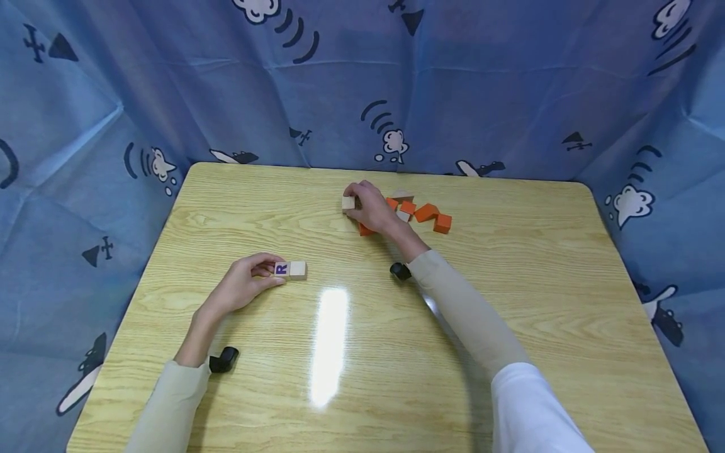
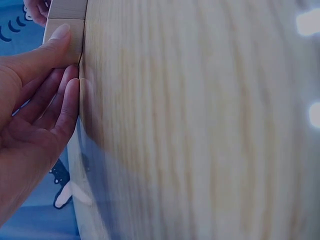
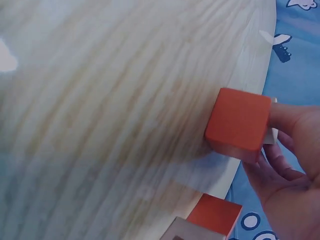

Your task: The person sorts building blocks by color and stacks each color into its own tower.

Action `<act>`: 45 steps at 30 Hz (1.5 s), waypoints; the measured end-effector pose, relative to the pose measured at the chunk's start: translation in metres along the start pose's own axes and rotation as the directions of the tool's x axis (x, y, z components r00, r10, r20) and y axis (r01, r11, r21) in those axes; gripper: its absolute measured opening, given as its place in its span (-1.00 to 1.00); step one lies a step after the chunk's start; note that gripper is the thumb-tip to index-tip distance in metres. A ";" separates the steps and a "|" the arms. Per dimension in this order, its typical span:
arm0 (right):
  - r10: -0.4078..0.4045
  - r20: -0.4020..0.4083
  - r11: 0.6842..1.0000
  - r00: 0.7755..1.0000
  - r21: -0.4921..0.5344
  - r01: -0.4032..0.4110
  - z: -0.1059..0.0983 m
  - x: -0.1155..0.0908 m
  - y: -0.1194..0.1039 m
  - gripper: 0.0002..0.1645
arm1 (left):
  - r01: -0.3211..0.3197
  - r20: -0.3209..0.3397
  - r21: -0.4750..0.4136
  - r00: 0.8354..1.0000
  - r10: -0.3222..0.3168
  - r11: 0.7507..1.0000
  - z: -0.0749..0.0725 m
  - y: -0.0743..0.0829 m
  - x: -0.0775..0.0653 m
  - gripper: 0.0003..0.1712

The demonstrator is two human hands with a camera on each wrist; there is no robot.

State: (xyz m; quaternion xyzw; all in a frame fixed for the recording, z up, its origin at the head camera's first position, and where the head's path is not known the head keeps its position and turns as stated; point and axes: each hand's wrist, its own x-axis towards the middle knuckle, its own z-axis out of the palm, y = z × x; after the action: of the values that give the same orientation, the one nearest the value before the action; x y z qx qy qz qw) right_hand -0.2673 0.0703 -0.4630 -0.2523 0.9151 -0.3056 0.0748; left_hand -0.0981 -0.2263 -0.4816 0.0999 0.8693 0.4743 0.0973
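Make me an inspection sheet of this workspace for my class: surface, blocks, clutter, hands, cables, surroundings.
Surface: wood-grain table, bright light reflected on it.
Job's things: R block, its letter facing up, against a plain block; pale block farther back; orange blocks and other pale ones grouped around the right hand, mostly to its right.
Clutter: nothing seen besides the blocks; a small black device shows by each wrist.
Hands: left hand grips the R block; right hand holds the farther pale block.
Cables: nothing seen.
Surroundings: blue patterned cloth behind the table and at both sides.
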 end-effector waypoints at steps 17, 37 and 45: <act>-0.079 0.002 0.975 0.997 0.207 0.077 0.015 -0.027 -0.023 -0.60 | 0.004 -0.001 0.005 1.000 -0.004 1.000 0.000 0.001 0.000 -0.56; -0.147 0.001 0.898 0.989 0.419 0.133 0.047 -0.059 -0.063 -0.58 | -0.002 -0.001 0.001 1.000 0.002 1.000 0.000 0.000 0.000 -0.57; -0.187 0.015 0.854 0.982 0.497 0.155 0.058 -0.064 -0.080 -0.56 | -0.001 0.003 -0.007 1.000 0.001 1.000 0.000 -0.001 0.001 -0.57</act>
State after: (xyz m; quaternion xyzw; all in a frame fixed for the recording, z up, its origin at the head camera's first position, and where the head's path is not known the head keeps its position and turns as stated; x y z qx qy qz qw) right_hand -0.1619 0.0169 -0.4630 -0.3144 0.7779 -0.5263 0.1378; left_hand -0.0988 -0.2265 -0.4821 0.1006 0.8674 0.4772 0.0987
